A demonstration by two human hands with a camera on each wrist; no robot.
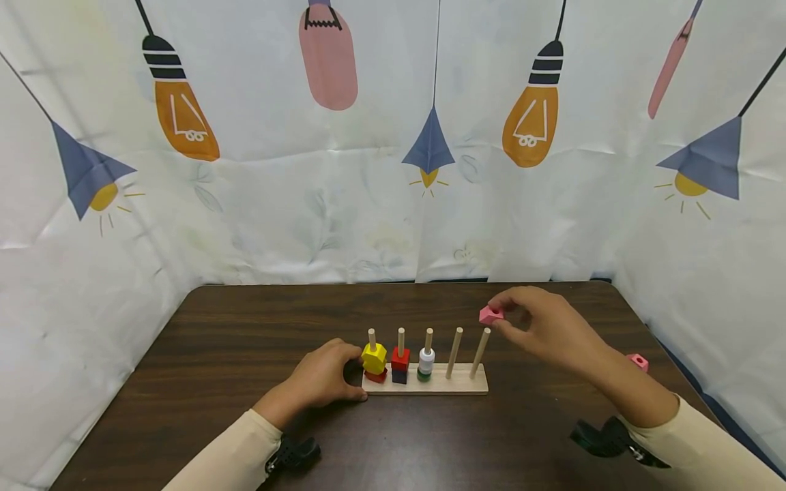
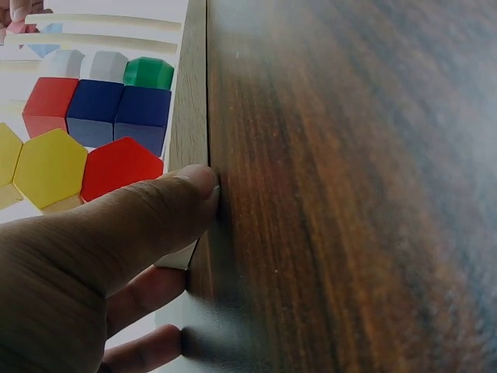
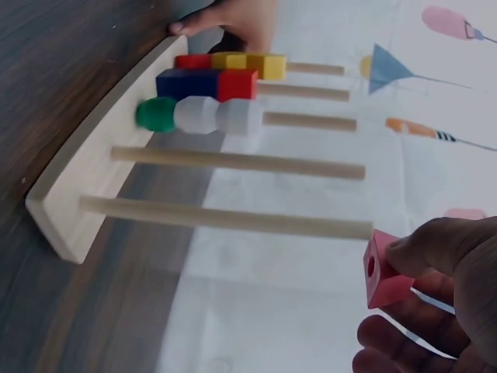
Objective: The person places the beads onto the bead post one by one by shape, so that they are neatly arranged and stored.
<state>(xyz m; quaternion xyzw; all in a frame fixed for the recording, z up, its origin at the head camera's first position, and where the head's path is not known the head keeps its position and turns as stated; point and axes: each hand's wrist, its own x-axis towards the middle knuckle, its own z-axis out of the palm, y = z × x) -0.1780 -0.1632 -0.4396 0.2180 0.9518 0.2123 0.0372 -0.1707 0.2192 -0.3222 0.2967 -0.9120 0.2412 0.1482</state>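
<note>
A wooden peg stacker (image 1: 454, 387) with five upright pegs stands on the table. My left hand (image 1: 322, 375) grips its left end, thumb (image 2: 175, 190) at the front edge. Yellow hexagonal blocks (image 2: 50, 167) sit over a red one (image 2: 120, 169) on the leftmost peg. The second peg carries a red cube (image 3: 237, 84) above dark blue cubes (image 3: 186, 83). White beads (image 3: 196, 114) sit over a green bead (image 3: 155, 114) on the third. My right hand (image 1: 543, 324) pinches a pink block (image 3: 377, 284), its hole showing, close to the tip of the bare rightmost peg (image 3: 233, 220).
Another pink block (image 1: 638, 362) lies on the dark wooden table (image 1: 264, 320), beyond my right forearm. A white curtain with printed lamps (image 1: 368, 225) hangs behind the table and along its sides. Each wrist wears a black camera band (image 1: 293, 453).
</note>
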